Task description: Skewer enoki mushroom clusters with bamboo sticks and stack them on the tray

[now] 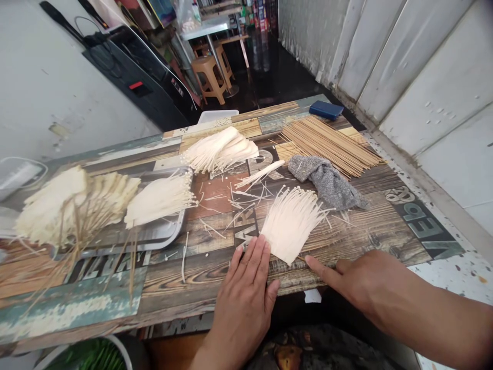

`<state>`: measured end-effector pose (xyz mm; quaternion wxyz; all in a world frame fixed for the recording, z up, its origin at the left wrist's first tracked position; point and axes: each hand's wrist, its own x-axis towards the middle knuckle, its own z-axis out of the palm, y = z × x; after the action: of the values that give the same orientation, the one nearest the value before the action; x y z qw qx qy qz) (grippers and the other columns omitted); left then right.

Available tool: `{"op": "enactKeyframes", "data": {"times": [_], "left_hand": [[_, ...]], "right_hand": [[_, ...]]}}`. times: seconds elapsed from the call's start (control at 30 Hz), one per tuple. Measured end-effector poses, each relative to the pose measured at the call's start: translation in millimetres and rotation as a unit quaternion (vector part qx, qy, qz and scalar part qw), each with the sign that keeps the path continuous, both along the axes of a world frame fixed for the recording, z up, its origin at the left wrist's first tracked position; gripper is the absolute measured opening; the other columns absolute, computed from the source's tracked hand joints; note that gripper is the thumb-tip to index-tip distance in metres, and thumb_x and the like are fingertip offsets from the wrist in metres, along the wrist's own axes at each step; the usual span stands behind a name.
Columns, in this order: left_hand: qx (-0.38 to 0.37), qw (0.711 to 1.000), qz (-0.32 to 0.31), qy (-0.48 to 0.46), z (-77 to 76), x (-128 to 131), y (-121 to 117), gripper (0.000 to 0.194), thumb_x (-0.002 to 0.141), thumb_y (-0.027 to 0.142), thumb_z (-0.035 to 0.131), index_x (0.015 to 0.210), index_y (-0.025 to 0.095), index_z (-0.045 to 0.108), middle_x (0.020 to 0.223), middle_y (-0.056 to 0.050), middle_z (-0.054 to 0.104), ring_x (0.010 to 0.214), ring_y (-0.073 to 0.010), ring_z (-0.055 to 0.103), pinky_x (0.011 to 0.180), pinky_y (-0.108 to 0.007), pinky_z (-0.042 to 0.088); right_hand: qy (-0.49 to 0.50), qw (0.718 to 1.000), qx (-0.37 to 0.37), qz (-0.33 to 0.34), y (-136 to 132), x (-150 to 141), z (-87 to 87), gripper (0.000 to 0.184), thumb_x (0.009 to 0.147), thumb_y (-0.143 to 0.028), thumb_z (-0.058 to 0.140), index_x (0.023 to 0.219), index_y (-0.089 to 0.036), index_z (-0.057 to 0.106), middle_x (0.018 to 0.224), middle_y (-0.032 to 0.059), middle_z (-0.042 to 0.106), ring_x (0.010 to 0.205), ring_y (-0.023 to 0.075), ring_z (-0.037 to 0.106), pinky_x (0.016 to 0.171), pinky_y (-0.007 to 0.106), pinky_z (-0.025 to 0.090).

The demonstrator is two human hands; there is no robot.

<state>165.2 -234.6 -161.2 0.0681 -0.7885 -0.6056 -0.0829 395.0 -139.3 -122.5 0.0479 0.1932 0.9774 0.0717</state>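
A flat fan of enoki mushrooms (290, 223) lies on the wooden-patterned table in front of me, its caps pointing away. My left hand (248, 290) is flat and open, fingertips touching the fan's lower left edge. At the cut base, my right hand (358, 280) has its index finger stretched forward and the other fingers curled. A short bit of a thin bamboo skewer shows by that fingertip; the hand hides the rest. Beyond the fan lie a small enoki strip (260, 174) and a grey cloth (327, 180).
Bamboo skewers (331, 144) are piled at the back right near a blue box (325, 110). A stack of enoki (221, 149) lies at the back. Skewered enoki fans (159, 199) rest on a metal tray (173, 234) at left. A bowl of greens (88, 354) stands below the table edge.
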Motion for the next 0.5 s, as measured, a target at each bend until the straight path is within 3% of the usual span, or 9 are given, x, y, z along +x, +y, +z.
{"op": "enactKeyframes", "data": {"times": [0.3,0.5], "left_hand": [[-0.004,1.000,-0.001,0.007,0.2,-1,-2,0.055,0.093,0.026,0.044,0.143,0.004,0.034,0.150,-0.013,0.039,0.142,-0.0229,0.028,0.116,-0.043,0.024],[0.004,1.000,0.005,0.010,-0.6,1,-2,0.056,0.093,0.027,0.046,0.142,0.004,0.034,0.148,-0.015,0.040,0.141,-0.0244,0.030,0.116,-0.045,0.024]], "right_hand": [[0.025,1.000,0.013,0.006,4,-3,-0.4,0.068,0.061,-0.017,0.059,0.129,-0.018,0.048,0.055,-0.0054,0.055,0.043,0.0140,0.046,0.048,0.034,0.010],[0.008,1.000,-0.012,-0.002,13,-2,17.6,0.076,0.058,-0.014,0.061,0.132,-0.019,0.047,0.062,-0.0025,0.061,0.046,0.0142,0.046,0.049,0.035,0.010]]}}
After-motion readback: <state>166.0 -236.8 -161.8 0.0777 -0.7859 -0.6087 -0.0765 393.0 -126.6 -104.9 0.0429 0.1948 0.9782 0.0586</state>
